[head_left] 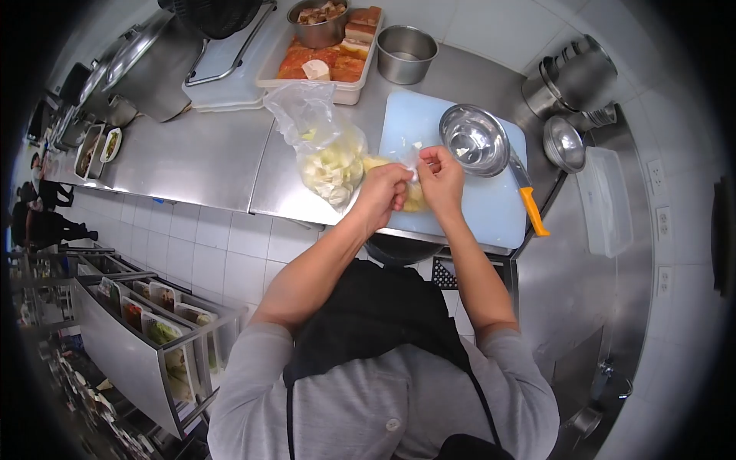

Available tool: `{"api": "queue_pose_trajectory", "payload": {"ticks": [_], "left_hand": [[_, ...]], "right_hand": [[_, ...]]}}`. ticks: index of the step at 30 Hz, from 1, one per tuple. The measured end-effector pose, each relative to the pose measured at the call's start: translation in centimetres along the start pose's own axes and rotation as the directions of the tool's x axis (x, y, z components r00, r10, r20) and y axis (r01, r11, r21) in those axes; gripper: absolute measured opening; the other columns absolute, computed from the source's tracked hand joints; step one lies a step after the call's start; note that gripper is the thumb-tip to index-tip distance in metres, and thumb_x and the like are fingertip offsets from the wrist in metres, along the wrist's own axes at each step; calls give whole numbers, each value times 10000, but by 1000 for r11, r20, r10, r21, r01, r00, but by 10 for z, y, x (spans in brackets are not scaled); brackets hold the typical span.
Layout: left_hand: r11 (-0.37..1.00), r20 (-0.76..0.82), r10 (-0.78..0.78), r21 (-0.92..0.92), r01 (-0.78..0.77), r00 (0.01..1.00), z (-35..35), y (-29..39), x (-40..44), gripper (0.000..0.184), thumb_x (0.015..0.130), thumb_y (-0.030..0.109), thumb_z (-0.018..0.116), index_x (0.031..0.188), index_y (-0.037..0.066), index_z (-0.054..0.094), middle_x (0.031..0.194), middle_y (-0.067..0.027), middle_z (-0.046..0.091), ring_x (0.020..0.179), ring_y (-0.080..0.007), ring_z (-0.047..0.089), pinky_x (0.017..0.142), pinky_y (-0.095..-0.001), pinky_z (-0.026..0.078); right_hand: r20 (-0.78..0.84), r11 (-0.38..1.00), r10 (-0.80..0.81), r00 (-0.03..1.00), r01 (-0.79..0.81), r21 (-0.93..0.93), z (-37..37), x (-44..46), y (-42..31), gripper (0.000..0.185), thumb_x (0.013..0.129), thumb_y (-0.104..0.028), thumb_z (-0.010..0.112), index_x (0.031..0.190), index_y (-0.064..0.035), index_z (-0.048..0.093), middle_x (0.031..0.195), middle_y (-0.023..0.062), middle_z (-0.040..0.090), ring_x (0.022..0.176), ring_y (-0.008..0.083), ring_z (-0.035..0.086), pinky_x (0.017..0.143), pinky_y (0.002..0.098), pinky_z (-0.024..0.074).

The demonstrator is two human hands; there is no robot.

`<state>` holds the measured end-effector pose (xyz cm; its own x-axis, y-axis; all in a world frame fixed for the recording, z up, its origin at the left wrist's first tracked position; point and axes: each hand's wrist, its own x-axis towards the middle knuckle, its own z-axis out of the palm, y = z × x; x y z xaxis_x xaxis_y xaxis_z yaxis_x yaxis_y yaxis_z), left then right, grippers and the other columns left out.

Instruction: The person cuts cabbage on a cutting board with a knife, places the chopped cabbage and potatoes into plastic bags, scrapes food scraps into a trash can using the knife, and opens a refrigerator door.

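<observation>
My left hand [383,193] and my right hand [441,182] are close together over the near left part of a light blue cutting board [491,211]. Both are closed, fingertips pinching the gathered whitish top of a small clear plastic bag [415,201] with pale yellow contents. Its lower part is partly hidden by my hands. Left of my left hand, a larger clear plastic bag [331,157] of pale yellow-green chopped pieces rests on the steel counter, its mouth loose. A metal bowl [492,157] with a few pale bits sits on the board, beside a knife with an orange handle [530,208].
Behind the board stand a steel pot [407,55] and a plastic tub [349,92] of orange-red slabs. Stacked metal containers [540,100] and a clear plastic lid [606,201] lie right. An open drawer [130,341] holds food containers at lower left. People stand far left.
</observation>
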<state>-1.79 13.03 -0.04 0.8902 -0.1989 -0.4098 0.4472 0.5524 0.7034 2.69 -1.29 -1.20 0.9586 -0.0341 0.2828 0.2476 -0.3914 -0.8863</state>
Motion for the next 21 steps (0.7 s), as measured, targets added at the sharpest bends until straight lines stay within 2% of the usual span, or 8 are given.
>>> {"api": "queue_pose_trajectory", "payload": {"ticks": [3, 6, 9, 12, 15, 18, 21], "left_hand": [[998, -24, 24, -50, -25, 999, -2, -1, 9, 109, 961, 181, 653, 924, 92, 603, 602, 62, 421, 489, -92, 426, 464, -244, 348], [999, -28, 35, -31, -36, 999, -6, -5, 4, 131, 982, 207, 654, 945, 84, 628, 611, 57, 448, 499, -89, 445, 480, -240, 368], [993, -33, 106, 62, -104, 994, -9, -17, 7, 144, 982, 206, 665, 961, 64, 675, 637, 40, 520, 526, -83, 500, 497, -231, 400], [955, -50, 238, 192, -224, 970, -13, -26, 4, 134, 971, 171, 682, 979, 41, 715, 689, 6, 615, 568, -78, 566, 518, -216, 435], [932, -97, 313, 224, -285, 945, -7, -34, 3, 120, 947, 106, 708, 1009, 4, 725, 751, -32, 689, 610, -72, 612, 538, -209, 473], [908, -113, 374, 245, -339, 921, -9, -35, 3, 132, 945, 106, 710, 1010, -9, 721, 756, -35, 687, 618, -75, 616, 543, -219, 486], [900, -183, 406, 248, -358, 895, -3, -36, 0, 114, 950, 102, 700, 979, -7, 720, 779, -46, 692, 618, -85, 616, 548, -225, 495]], "right_hand": [[-143, 998, -67, 987, 66, -8, -10, -16, -17, 104, 859, -63, 722, 917, 19, 698, 765, 45, 687, 590, 65, 552, 568, 254, 476], [70, 996, 86, 994, -86, -11, -13, -29, -27, 151, 847, -106, 739, 929, 20, 718, 754, 90, 708, 604, 134, 641, 560, 294, 507], [173, 890, 345, 923, -380, 253, -14, -24, -21, 173, 845, -106, 750, 928, 44, 728, 720, 80, 700, 565, 123, 635, 489, 274, 485], [253, 883, 399, 882, -444, 156, -17, -18, -22, 176, 828, -99, 760, 885, 62, 717, 682, 68, 686, 516, 113, 606, 432, 260, 453], [291, 871, 438, 850, -482, 98, -17, -12, -18, 176, 822, -105, 760, 859, 59, 710, 657, 65, 672, 501, 110, 597, 429, 265, 452], [277, 874, 462, 843, -486, 22, -13, -14, -22, 205, 811, -133, 767, 863, 57, 706, 655, 67, 672, 522, 118, 610, 447, 291, 458], [201, 950, 299, 933, -311, 29, -4, -17, -5, 192, 797, -140, 760, 825, 34, 683, 651, 52, 655, 545, 137, 624, 479, 328, 473]]}}
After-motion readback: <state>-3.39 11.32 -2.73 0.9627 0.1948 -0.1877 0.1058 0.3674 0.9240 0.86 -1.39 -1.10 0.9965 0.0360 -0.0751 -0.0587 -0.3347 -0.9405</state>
